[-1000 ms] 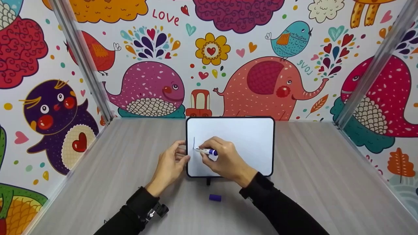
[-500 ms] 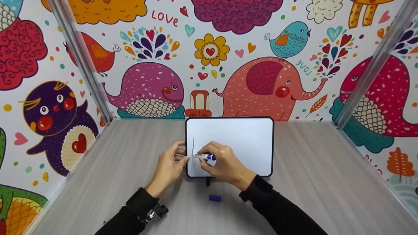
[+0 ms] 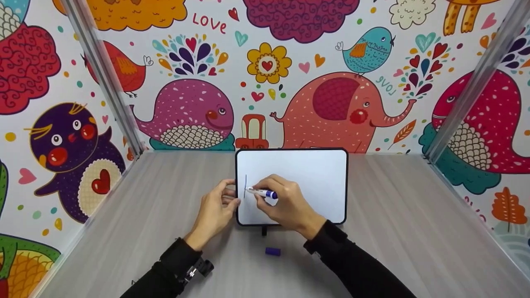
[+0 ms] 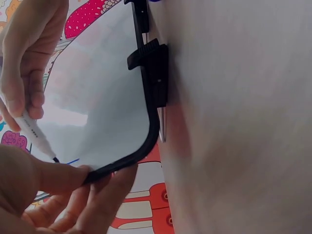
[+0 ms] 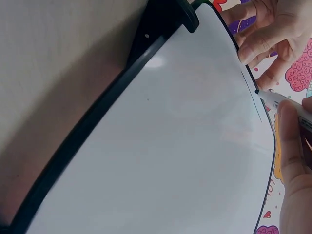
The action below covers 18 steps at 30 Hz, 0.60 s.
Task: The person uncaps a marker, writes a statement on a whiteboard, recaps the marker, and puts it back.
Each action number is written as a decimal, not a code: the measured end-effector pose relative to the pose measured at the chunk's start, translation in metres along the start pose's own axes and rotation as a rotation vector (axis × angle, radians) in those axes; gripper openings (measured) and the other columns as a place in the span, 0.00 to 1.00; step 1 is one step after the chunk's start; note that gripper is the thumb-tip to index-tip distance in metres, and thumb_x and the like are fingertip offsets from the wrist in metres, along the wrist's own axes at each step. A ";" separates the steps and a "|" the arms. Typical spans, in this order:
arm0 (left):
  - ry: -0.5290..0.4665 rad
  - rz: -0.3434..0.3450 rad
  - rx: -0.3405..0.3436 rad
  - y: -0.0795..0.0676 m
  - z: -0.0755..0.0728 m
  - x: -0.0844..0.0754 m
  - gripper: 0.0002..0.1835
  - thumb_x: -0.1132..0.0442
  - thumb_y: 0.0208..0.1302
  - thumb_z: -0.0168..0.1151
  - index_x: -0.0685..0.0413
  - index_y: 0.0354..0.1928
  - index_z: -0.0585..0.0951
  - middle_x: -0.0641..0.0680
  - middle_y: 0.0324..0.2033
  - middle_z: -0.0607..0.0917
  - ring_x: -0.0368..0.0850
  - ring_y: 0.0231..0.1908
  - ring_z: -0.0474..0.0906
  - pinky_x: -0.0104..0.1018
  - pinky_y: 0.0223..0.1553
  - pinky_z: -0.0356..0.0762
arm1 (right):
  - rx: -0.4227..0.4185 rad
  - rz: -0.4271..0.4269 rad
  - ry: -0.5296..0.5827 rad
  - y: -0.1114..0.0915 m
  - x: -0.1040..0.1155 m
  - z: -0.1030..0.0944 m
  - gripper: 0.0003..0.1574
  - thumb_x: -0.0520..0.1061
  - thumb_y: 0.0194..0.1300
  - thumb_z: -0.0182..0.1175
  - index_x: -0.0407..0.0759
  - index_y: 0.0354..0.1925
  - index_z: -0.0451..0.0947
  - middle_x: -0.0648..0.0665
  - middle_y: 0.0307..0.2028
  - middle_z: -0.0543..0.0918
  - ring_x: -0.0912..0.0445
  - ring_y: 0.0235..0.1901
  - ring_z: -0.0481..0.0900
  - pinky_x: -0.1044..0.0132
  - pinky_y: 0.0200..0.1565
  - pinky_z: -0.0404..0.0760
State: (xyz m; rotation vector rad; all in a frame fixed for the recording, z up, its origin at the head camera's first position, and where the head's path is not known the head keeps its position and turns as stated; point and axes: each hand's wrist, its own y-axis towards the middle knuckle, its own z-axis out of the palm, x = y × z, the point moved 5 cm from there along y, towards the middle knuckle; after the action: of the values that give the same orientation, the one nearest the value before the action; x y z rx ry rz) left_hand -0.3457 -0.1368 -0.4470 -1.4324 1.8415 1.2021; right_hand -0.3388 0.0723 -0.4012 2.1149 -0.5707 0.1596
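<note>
A small whiteboard [image 3: 319,186] with a black frame stands propped up on the table. My left hand [image 3: 214,209] pinches its left edge; in the left wrist view the thumb [image 4: 61,176] lies on the front and the fingers curl behind. Between the thumb and fingers of my right hand [image 3: 290,205] is a white marker [image 3: 264,193] with a blue end, uncapped. Its dark tip is right at the board, beside the middle of a thin, upright blue line [image 3: 246,180] near the left edge. The right wrist view shows the marker [image 5: 274,99] close to that line.
A purple-blue marker cap [image 3: 273,251] lies on the table in front of the board. Black clip feet [image 4: 155,73] hold the board's lower edge. Walls with cartoon animals [image 3: 331,107] enclose the grey table [image 3: 178,174] at the back and sides.
The blue line has grown longer downward. My right hand moved the marker down along it, then back up to about mid-line. The left hand stays at the board's edge.
</note>
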 end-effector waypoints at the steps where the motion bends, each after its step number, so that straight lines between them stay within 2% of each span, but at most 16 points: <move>1: -0.001 -0.001 -0.001 0.000 0.000 0.000 0.26 0.76 0.77 0.74 0.62 0.73 0.83 0.63 0.48 0.95 0.57 0.47 0.96 0.50 0.52 0.98 | -0.007 0.004 -0.004 0.000 0.000 0.000 0.13 0.32 0.72 0.78 0.36 0.53 0.90 0.41 0.47 0.94 0.52 0.48 0.97 0.67 0.54 0.97; 10: -0.019 -0.014 0.000 -0.001 0.001 0.001 0.26 0.76 0.77 0.74 0.62 0.73 0.83 0.63 0.49 0.95 0.57 0.47 0.97 0.49 0.51 0.98 | -0.009 0.039 -0.021 0.001 -0.003 0.001 0.14 0.32 0.72 0.79 0.36 0.54 0.90 0.41 0.48 0.94 0.52 0.50 0.97 0.64 0.57 0.97; 18: -0.008 -0.009 0.006 -0.001 0.000 0.001 0.26 0.76 0.77 0.73 0.61 0.73 0.83 0.63 0.49 0.95 0.57 0.47 0.97 0.49 0.50 0.98 | -0.011 0.023 -0.034 0.003 -0.003 0.000 0.13 0.33 0.73 0.78 0.36 0.53 0.90 0.41 0.48 0.94 0.53 0.48 0.97 0.65 0.54 0.97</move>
State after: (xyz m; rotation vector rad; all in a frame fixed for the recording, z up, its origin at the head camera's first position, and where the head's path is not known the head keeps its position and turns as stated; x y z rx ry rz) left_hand -0.3456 -0.1370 -0.4480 -1.4290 1.8299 1.1954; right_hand -0.3430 0.0719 -0.4006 2.1045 -0.6155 0.1331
